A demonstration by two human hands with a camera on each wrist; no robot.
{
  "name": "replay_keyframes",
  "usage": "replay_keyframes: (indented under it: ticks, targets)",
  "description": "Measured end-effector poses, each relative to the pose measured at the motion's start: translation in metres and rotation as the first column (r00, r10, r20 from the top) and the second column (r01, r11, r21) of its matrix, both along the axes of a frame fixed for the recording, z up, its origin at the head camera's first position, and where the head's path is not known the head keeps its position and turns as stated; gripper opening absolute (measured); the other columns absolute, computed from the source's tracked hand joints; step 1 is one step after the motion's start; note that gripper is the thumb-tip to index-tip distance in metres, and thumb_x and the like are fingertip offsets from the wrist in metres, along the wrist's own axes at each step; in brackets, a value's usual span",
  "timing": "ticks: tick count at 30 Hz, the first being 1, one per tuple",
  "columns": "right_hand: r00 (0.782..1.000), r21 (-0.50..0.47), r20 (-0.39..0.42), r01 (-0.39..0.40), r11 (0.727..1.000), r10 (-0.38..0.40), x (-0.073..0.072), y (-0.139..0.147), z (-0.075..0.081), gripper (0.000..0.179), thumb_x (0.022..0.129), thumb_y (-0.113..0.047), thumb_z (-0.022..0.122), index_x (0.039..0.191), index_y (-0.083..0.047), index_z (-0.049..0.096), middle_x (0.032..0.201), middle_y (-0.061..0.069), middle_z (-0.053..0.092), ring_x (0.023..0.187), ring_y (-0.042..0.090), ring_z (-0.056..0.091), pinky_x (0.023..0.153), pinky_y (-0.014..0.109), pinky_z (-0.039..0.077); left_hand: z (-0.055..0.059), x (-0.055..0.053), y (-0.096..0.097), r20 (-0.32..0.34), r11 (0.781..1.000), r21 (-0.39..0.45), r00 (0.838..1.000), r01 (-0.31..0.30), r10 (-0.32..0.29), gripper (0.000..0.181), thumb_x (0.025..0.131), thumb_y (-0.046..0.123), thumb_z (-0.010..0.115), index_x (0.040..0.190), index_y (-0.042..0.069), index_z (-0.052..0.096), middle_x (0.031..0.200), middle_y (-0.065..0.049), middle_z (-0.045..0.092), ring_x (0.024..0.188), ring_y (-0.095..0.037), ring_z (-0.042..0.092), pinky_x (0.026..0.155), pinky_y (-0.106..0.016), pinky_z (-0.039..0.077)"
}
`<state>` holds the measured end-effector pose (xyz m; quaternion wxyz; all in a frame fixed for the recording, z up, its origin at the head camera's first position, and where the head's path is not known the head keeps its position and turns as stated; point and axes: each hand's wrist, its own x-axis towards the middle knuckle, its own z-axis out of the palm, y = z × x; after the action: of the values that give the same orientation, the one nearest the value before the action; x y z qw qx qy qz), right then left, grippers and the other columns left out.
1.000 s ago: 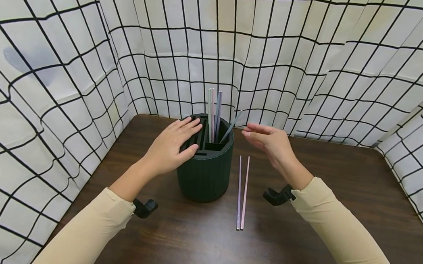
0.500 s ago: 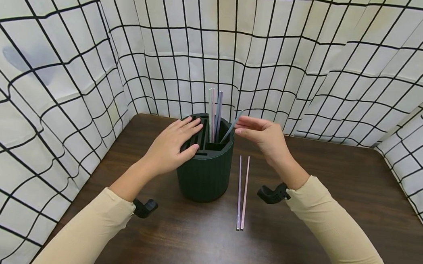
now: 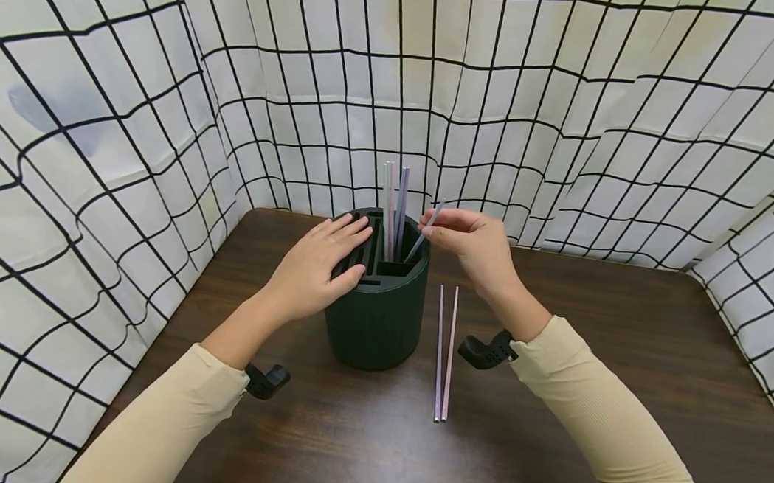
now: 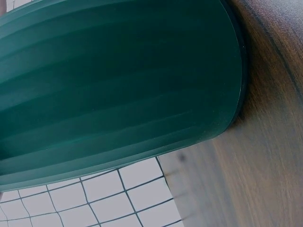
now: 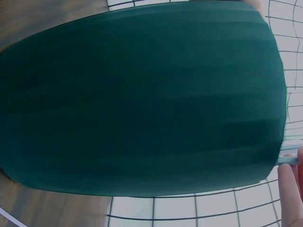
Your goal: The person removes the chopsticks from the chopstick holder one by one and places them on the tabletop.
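A dark green ribbed utensil holder (image 3: 374, 322) stands upright on the table. My left hand (image 3: 312, 266) lies over the left part of its slotted top, fingers spread. With thumb and fingertips, my right hand (image 3: 480, 247) pinches a pale blue chopstick (image 3: 437, 213) that leans outward from the right compartment. Its lower end is hidden inside. Several pastel chopsticks (image 3: 392, 205) stand more upright in that same section. In the right wrist view, the thumb (image 5: 289, 194) is against the blue chopstick (image 5: 287, 161) just past the rim. The holder's wall (image 4: 118, 85) fills most of the left wrist view.
A purple chopstick (image 3: 439, 348) and a pink chopstick (image 3: 451, 349) lie side by side on the brown wooden table (image 3: 361, 447), right of the holder. White cloth with a black grid (image 3: 489, 92) encloses the back and sides.
My right hand has moved left to the leaning chopstick, and its fingers have closed on it. The chopstick's tilt is nearly the same. My left hand stays on the holder.
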<state>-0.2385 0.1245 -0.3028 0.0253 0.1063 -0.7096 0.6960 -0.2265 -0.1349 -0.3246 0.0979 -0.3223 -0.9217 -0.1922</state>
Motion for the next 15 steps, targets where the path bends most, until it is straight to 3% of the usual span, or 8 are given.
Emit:
replay_keyframes:
  ticks: [4,9,13,15]
  targets:
    - [0.993,-0.012,-0.114,0.039,0.999,-0.04,0.003,0.002,0.008,0.022,0.086,-0.01,0.076,0.106,-0.001,0.075,0.093,-0.008,0.077,0.095,0.009,0.072,0.086,0.023,0.059,0.0,0.0,0.0,0.003,1.0,0.005,1.0,-0.002,0.002,0.06,0.099,0.037,0.045,0.152,0.009,0.041,0.161,-0.008,0.035,0.153,-0.028,0.025,0.128,-0.047,0.015]
    - [0.961,-0.091,-0.26,0.072,0.993,-0.093,0.012,0.007,0.024,0.016,0.085,-0.007,0.077,0.101,-0.004,0.078,0.091,-0.007,0.077,0.093,0.011,0.072,0.085,0.023,0.059,0.0,0.0,0.001,0.008,1.0,0.009,1.0,0.0,0.0,0.061,0.099,0.037,0.046,0.153,0.009,0.04,0.161,-0.008,0.035,0.153,-0.028,0.025,0.128,-0.048,0.015]
    - [0.94,-0.193,-0.319,0.058,0.979,-0.119,0.02,0.014,0.04,0.016,0.084,-0.001,0.076,0.1,-0.001,0.078,0.091,-0.002,0.077,0.091,0.013,0.074,0.088,0.026,0.06,-0.001,0.0,0.001,0.007,1.0,0.01,1.0,0.0,0.0,0.06,0.099,0.037,0.046,0.153,0.009,0.04,0.161,-0.008,0.035,0.153,-0.029,0.025,0.127,-0.049,0.015]
    - [0.941,-0.282,-0.311,0.041,0.959,-0.131,0.023,0.019,0.051,0.019,0.083,0.003,0.075,0.102,0.003,0.076,0.091,0.002,0.077,0.089,0.015,0.075,0.087,0.028,0.061,-0.001,0.0,0.001,0.008,1.0,0.012,1.0,-0.001,0.001,0.06,0.099,0.037,0.046,0.153,0.009,0.04,0.161,-0.008,0.035,0.153,-0.029,0.024,0.128,-0.049,0.015]
